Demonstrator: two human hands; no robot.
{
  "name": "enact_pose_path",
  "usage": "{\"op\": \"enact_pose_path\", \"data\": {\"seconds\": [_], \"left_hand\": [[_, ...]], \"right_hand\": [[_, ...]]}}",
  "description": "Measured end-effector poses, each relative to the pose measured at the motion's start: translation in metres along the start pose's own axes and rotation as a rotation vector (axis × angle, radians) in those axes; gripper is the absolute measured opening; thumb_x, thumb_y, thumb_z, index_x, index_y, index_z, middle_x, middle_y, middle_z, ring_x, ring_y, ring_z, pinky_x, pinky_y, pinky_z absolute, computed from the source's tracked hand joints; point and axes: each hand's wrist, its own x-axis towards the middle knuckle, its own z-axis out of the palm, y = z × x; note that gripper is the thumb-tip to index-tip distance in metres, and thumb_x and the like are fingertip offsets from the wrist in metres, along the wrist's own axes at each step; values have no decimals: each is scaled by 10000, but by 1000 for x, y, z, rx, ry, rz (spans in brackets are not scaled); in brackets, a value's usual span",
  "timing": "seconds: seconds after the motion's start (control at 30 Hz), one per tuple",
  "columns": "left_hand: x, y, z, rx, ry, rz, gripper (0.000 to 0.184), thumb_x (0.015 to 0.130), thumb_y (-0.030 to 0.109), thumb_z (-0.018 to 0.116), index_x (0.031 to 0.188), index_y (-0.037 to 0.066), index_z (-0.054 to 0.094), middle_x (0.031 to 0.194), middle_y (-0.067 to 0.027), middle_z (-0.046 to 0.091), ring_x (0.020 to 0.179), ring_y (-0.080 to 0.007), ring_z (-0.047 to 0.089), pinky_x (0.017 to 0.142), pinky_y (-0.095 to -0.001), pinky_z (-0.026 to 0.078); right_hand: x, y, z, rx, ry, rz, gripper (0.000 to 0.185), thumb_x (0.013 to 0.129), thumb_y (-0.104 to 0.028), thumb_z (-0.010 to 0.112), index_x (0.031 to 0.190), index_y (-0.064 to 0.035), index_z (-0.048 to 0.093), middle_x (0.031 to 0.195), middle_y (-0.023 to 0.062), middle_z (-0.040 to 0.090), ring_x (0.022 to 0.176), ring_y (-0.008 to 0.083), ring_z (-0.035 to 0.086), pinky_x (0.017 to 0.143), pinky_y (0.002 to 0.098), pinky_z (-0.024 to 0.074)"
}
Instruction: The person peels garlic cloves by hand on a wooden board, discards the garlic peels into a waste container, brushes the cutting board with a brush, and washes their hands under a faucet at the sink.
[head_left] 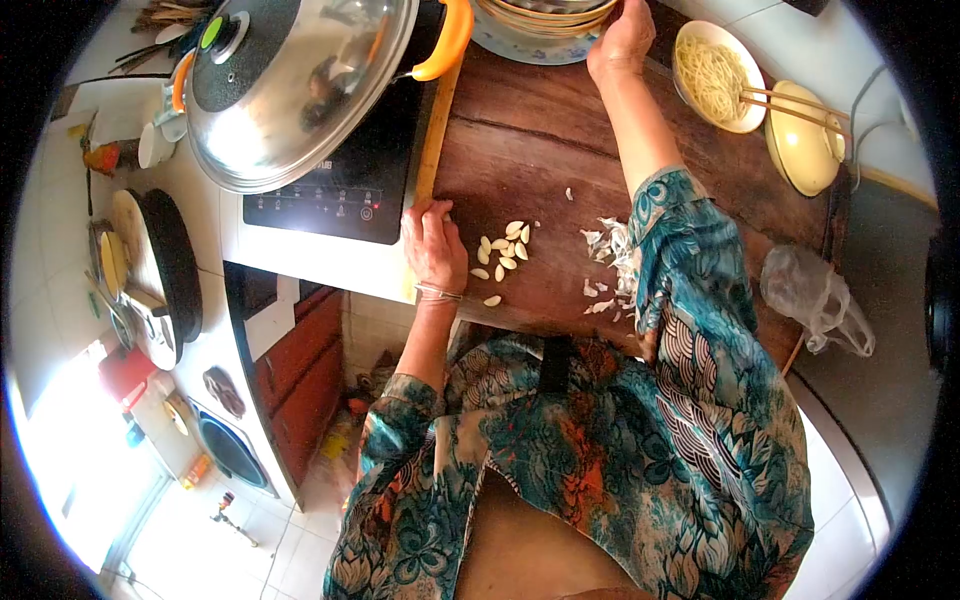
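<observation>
My right hand (pixel 622 42) reaches to the far edge of the wooden board, its fingers at the side of a stack of bowls and plates (pixel 540 42). The fingertips are partly cut off by the picture's top edge. My left hand (pixel 436 246) leans on the near left edge of the board (pixel 540 120), fingers curled in and the palm hidden. Just right of it lies a loose group of peeled garlic cloves (pixel 505 247). Garlic skins (pixel 610 255) are scattered beside my right sleeve, with a few pale bits among them.
At the left, a large lidded pan (pixel 300 110) with orange handles stands on a black induction cooker (pixel 350 205). A bowl of noodles (pixel 715 75) with chopsticks (pixel 790 103) and a yellow dish (pixel 800 145) are far right. A clear plastic bag (pixel 812 295) lies at the right edge.
</observation>
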Motion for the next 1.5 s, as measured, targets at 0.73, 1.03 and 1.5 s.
{"op": "enact_pose_path", "data": {"seconds": [0.73, 1.03, 1.5], "left_hand": [[-3, 1, 1, -10, -12, -16, 171, 783, -12, 505, 935, 49, 556, 943, -147, 517, 863, -333, 520, 754, -416, 426], [-3, -6, 0, -45, 0, -2, 196, 751, -3, 527, 935, 56, 559, 916, -149, 505, 870, -345, 501, 761, -417, 419], [-79, 56, -57, -99, -408, -239, 644, 660, 15, 655, 1241, 23, 376, 1104, -192, 425, 1009, -368, 467, 861, -401, 432]], "right_hand": [[-57, -48, -33, -1453, -359, -408, 300, 819, -110, 507, 1117, -76, 504, 966, 213, 599, 877, 318, 596, 750, 383, 467], [-169, -37, -83, -1188, -1136, 44, 261, 859, -99, 511, 1119, -68, 511, 953, 113, 591, 875, 229, 602, 777, 332, 520], [-225, -18, -82, -1372, -1359, -289, 443, 699, 46, 538, 1136, 45, 466, 1077, 199, 466, 1022, 373, 463, 878, 407, 424]]}}
